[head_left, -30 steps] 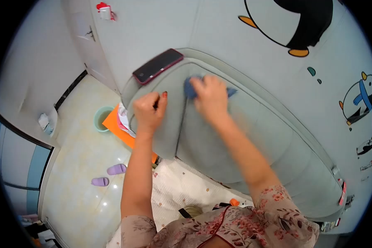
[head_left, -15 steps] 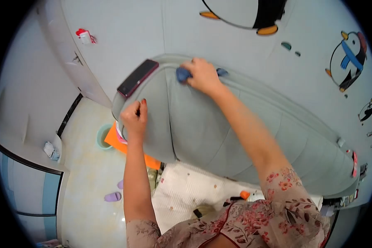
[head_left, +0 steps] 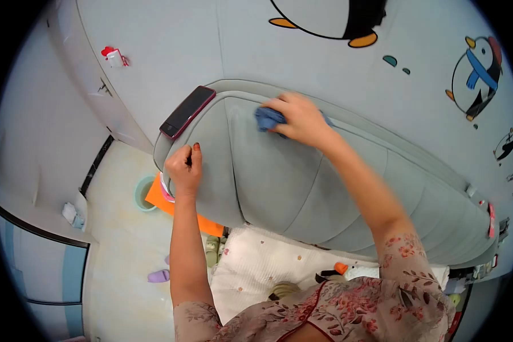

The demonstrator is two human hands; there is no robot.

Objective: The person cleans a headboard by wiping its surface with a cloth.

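Observation:
My right hand (head_left: 302, 119) grips a crumpled blue cloth (head_left: 269, 118) against the upper part of the grey-green padded headboard (head_left: 273, 176). A bit of the cloth also shows beyond the back of the hand. My left hand (head_left: 183, 170) is curled into a fist with the thumb up, at the headboard's left end; nothing shows in it. On the headboard's top edge, above the left hand, lies a phone (head_left: 187, 112) in a dark red case.
A pale green basin (head_left: 145, 194) stands on the floor beside an orange panel (head_left: 211, 224). Purple slippers (head_left: 159, 276) lie lower down. A white quilt (head_left: 256, 256) spreads below the headboard. Penguin pictures (head_left: 477, 77) decorate the wall.
The view has shifted. Over the headboard, my right hand and the cloth went up towards the top edge, then back down and to the right. My left hand stays a fist.

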